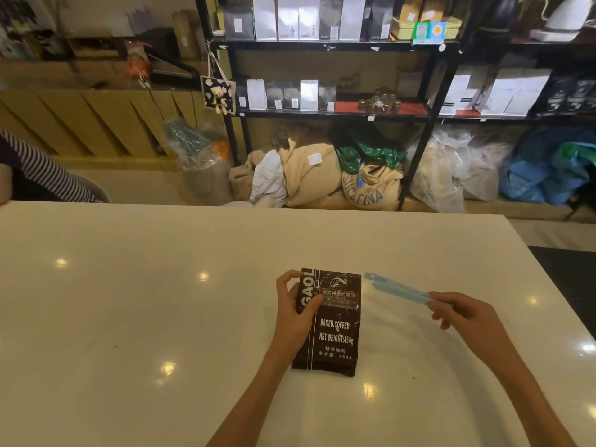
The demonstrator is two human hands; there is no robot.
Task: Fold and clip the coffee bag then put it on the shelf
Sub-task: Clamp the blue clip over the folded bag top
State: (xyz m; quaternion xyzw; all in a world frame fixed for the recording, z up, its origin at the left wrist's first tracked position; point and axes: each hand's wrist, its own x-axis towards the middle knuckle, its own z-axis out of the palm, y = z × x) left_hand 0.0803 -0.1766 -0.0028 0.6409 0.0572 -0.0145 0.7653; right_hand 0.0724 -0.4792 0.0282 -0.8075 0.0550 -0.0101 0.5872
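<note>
Coffee bag [335,321] lies flat on the white bench [129,317], label up, roughly mid-bench & close to the person. Its far end looks already turned down into a neat straight edge, tho I can't tell how many folds are in it. Left hand [298,312] is clamped on the bag's upper left: thumb on the label face, fingers curled round the side edge, pinning that fold. Right hand [464,317] is off to the right, just beside the bag but not touching it, pinching the near end of a pale blue clip [398,290] w/ thumb & fingertips. The clip's two arms are parted, open end pointing at the bag's top right corner.

Step in hand, I reckon: getting the clip across the fold. To do it well, keep the left thumb pressing so the fold doesn't spring back, bring the open arms in from the right-hand side so one goes under & one over the folded edge, run it square across the full width, then squeeze shut till it catches. If it goes on crooked, a corner will gape.

Beyond the bench stands the black shelf [322,45] w/ rows of silver & dark bags on it; that's where this one ends up, so nothing's stowed yet.
</note>
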